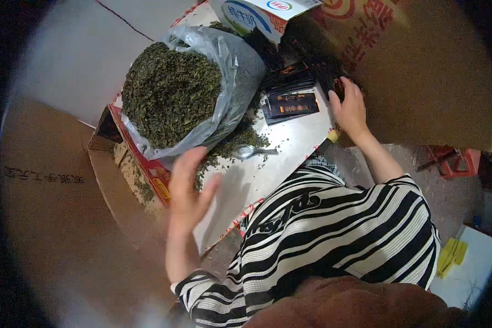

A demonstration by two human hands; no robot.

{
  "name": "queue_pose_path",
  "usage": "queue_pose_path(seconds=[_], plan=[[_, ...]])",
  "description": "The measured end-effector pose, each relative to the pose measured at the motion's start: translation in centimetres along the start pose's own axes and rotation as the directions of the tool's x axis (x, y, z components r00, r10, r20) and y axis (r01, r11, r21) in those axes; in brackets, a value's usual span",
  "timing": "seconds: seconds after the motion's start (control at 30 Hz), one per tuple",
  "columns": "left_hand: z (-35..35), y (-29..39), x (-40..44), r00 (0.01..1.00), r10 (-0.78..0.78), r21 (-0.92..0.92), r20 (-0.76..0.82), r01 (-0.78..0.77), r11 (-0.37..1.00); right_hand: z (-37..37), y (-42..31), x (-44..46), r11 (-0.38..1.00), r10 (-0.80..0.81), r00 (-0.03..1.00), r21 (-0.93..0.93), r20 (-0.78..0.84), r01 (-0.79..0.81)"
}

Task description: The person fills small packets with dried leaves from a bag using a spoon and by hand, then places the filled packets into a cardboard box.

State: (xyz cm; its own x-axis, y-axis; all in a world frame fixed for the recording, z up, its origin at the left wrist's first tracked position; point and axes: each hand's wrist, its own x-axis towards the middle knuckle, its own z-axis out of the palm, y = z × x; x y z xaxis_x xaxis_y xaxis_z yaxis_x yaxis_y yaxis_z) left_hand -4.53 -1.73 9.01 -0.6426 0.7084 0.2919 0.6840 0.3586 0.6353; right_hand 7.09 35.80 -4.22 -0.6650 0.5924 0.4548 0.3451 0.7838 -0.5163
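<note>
My left hand [188, 191] is raised at the near left edge of the table, thumb apart from the fingers, holding nothing. Just beyond it stands a clear plastic bag [238, 68] heaped with dried green tea leaves [172, 95]. My right hand [351, 109] is at the table's right edge, with thumb and fingers apart. Its fingertips reach a pile of black packets [325, 74]; whether they touch it is hard to tell. Left of that hand lies a stack of black printed packets [293, 105]. A metal spoon [251, 152] rests among loose leaves on the white tabletop [240, 186].
A milk carton box [246, 16] stands at the back of the table. Large brown cardboard boxes flank it, one on the left [44, 164] and one on the right [426, 71]. A red plastic stool [459, 163] is on the floor at right.
</note>
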Motion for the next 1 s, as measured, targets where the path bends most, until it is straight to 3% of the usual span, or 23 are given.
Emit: queue_pose_path(seconds=[0.07,0.1,0.2,0.5,0.6,0.63,0.73,0.9,0.93,1.0], plan=[[1.9,1.0,-0.1,0.999,0.01,-0.001,0.05,-0.01,1.0,0.1,0.5,0.9,0.982,0.089,0.996,-0.167,-0.003,-0.088],[2.7,1.4,-0.1,0.995,0.02,-0.002,0.099,-0.02,1.0,0.1,0.6,1.5,0.982,0.089,0.996,-0.167,-0.003,-0.088],[4.6,1.4,-0.7,0.996,0.015,-0.022,0.09,-0.013,1.0,0.1,0.3,3.1,0.944,0.317,0.936,-0.149,0.151,-0.296],[6.5,0.3,-1.4,0.994,-0.052,-0.1,0.096,0.061,0.993,0.9,1.3,3.5,0.918,0.395,0.895,-0.059,0.209,-0.392],[6.7,0.5,-1.1,0.996,-0.044,-0.109,0.077,0.052,0.993,3.0,5.2,3.3,0.883,0.343,0.902,0.238,0.263,-0.405],[6.7,0.5,-1.0,0.997,-0.038,-0.112,0.067,0.046,0.993,3.0,5.4,3.2,0.884,0.342,0.902,0.236,0.265,-0.404],[7.1,0.4,-0.9,0.997,-0.043,-0.138,0.061,0.051,0.989,0.7,2.9,2.8,0.727,0.434,0.836,0.419,0.334,-0.545],[8.2,0.2,-0.6,0.994,-0.079,-0.222,0.072,0.093,0.971,-1.1,-2.3,0.6,0.793,0.426,0.882,0.386,0.201,-0.471],[8.7,0.0,-0.6,0.994,-0.094,-0.219,0.064,0.105,0.97,-1.1,-3.7,-0.1,0.756,0.362,0.895,0.479,0.259,-0.445],[10.0,-0.4,-0.3,0.968,-0.213,-0.438,0.131,0.249,0.864,-0.8,-6.5,-1.8,0.64,0.208,0.909,0.653,0.36,-0.405]])
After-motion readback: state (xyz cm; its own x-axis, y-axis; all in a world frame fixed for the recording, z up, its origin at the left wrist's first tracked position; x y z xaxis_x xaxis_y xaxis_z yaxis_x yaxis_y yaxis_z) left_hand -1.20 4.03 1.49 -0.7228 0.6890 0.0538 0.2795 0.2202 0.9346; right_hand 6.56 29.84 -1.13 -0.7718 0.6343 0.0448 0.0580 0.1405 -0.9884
